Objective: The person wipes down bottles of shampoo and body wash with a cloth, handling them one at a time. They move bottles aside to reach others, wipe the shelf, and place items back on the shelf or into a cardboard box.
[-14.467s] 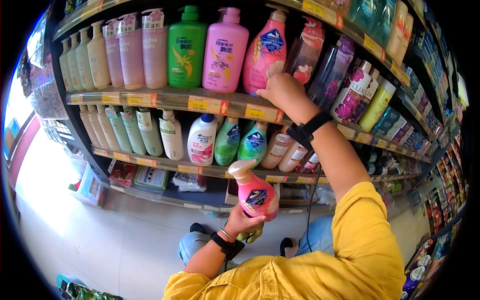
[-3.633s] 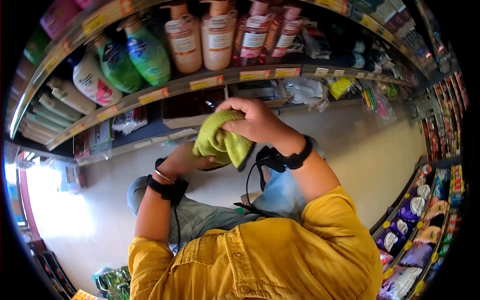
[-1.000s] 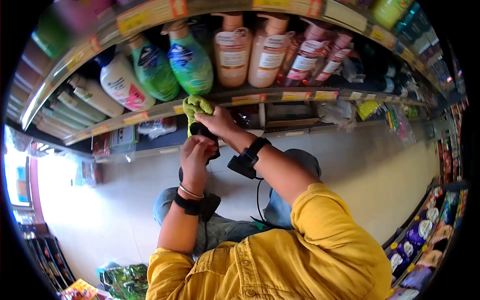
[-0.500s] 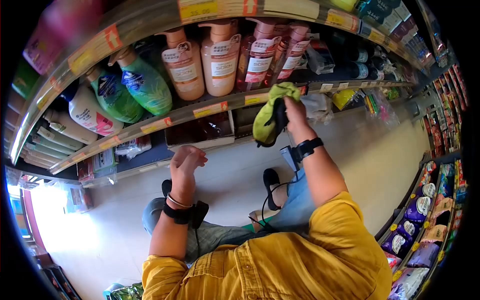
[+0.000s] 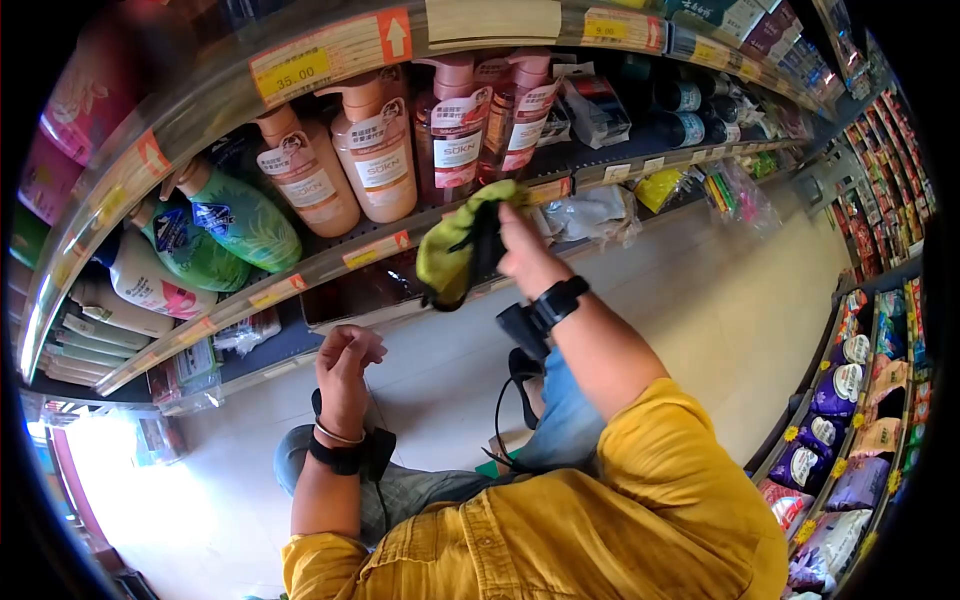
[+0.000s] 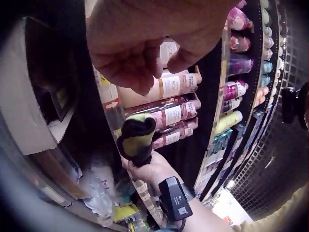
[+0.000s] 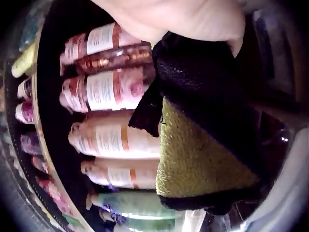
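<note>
In the head view the right hand grips a yellow-green cloth with black edging, held at the front edge of the lower shelf, by the pink SUKN bottles. The right wrist view shows the cloth hanging folded from the right hand. The left hand is raised below the shelf with its fingers loosely bent, holding nothing. Peach pump bottles and green bottles stand on that shelf, left of the pink ones.
Price labels run along the shelf edge. Under it lie an open box and clear plastic bags. Black-capped bottles lie further right. A rack of purple packets stands at the right. A cable hangs between the legs.
The cloth was between both hands one second ago; the left hand has since let go and sits lower left. Within the last half second, the view shifted and the right hand appears further left.
</note>
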